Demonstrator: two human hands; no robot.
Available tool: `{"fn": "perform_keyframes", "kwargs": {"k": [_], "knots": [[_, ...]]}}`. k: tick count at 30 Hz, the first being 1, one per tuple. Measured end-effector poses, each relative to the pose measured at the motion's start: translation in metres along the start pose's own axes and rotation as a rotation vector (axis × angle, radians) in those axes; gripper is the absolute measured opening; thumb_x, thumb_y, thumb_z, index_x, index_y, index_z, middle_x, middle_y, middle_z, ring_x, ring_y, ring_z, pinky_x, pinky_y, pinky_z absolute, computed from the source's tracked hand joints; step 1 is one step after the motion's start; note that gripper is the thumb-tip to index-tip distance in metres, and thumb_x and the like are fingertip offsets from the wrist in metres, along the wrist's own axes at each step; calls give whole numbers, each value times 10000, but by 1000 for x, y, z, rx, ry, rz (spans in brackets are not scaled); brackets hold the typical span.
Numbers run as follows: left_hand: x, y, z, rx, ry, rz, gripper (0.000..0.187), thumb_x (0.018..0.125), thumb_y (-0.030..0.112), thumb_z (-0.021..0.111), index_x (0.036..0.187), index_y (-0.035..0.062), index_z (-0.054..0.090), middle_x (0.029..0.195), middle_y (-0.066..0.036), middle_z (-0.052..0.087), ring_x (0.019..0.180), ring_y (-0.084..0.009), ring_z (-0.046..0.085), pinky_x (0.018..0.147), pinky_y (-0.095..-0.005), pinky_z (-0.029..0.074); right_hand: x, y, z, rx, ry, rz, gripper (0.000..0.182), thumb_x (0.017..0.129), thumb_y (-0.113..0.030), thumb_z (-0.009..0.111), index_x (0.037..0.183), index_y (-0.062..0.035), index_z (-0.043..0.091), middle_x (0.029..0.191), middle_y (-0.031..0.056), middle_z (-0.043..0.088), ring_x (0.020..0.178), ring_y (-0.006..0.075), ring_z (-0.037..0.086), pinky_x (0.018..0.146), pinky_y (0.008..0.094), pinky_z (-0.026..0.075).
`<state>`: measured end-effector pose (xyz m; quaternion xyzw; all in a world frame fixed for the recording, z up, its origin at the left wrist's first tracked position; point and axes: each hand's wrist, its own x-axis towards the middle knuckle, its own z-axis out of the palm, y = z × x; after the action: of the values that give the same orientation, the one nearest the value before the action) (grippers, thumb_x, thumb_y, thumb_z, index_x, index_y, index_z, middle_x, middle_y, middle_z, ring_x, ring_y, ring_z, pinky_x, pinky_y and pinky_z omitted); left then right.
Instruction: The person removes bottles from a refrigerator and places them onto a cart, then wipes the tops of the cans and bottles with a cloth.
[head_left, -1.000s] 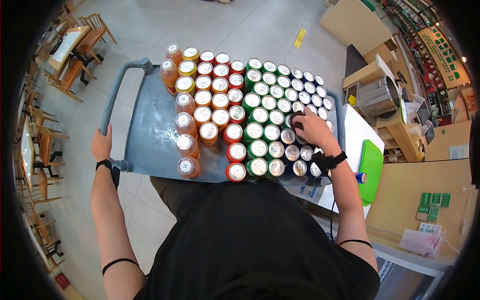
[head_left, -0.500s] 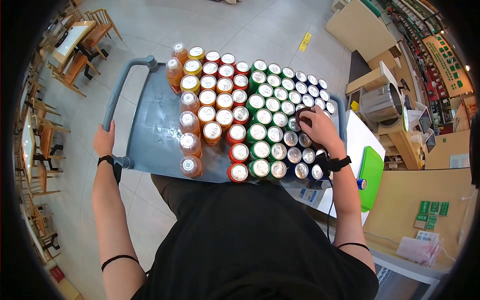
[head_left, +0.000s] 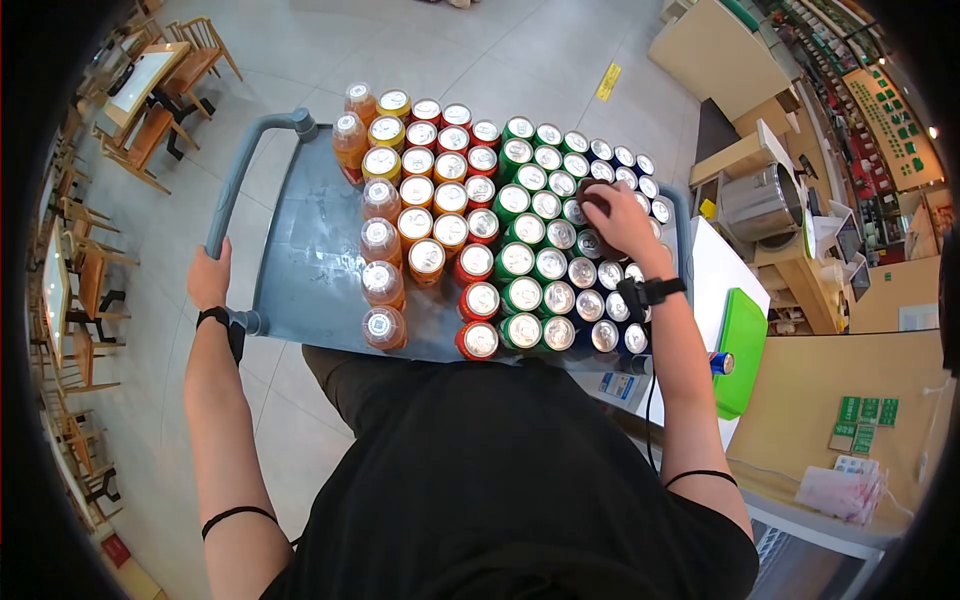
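My left hand (head_left: 209, 277) is wrapped round the grey handle (head_left: 226, 190) of a cart (head_left: 312, 250). Over the cart's right side, my right hand (head_left: 628, 228) presses a dark brown cloth (head_left: 590, 189) onto the can tops, partly hiding them. Blue cans (head_left: 604, 338) stand around and under that hand, beside rows of green cans (head_left: 516, 259). Further left are red cans (head_left: 478, 341), orange cans (head_left: 426, 260) and yellow cans (head_left: 386, 133). A column of capped bottles (head_left: 384, 328) with orange drink stands leftmost. All of them are upright.
A white table (head_left: 715, 270) right of the cart bears a green tray or board (head_left: 742, 350) and a blue can (head_left: 721, 363) lying on its side. Behind it are a counter and a large steel pot (head_left: 762, 203). Wooden chairs (head_left: 150, 150) and tables stand left.
My right hand has moved up and slightly left across the can tops with the cloth. My left hand keeps its hold on the handle.
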<state>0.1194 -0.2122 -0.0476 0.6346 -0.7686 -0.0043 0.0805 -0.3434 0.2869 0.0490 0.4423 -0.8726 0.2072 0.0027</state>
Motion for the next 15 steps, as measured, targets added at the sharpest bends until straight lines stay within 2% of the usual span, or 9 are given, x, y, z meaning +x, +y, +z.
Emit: {"fn": "perform_keyframes", "kwargs": {"k": [3,8,9,11,15], "knots": [[-3,-3,1,-6,51,17,634,903,646,550,1102,55,665,966,-208,728,943,-410,692,812,-495,545,1,0,15,-123,-160,-10,256,876,-285,676,1090,-145,676,1036,200,568,903,401,640,794,471,552],[4,-9,12,-14,60,30,651,902,661,538,1101,55,665,949,-208,728,929,-411,693,803,-494,549,15,3,-12,-318,-402,-66,244,841,-238,680,1071,-157,683,1052,179,570,921,365,648,783,460,554],[4,-10,15,-16,70,31,654,902,665,533,1100,56,665,946,-210,728,926,-411,694,800,-493,550,16,1,-13,-324,-404,-69,244,841,-238,680,1071,-157,683,1052,179,570,921,365,648,783,460,554],[1,-5,7,-27,31,17,653,902,667,529,1094,57,664,949,-208,728,926,-409,694,799,-495,551,16,-4,-11,-227,-234,-26,240,845,-241,682,1070,-155,685,1050,181,574,946,362,644,791,462,552],[2,-6,8,-11,26,14,631,904,659,530,1072,66,661,955,-201,729,921,-406,694,794,-498,549,7,-4,10,-133,-226,-129,220,853,-239,680,1048,-139,696,1051,192,570,945,360,637,793,453,551]]}}
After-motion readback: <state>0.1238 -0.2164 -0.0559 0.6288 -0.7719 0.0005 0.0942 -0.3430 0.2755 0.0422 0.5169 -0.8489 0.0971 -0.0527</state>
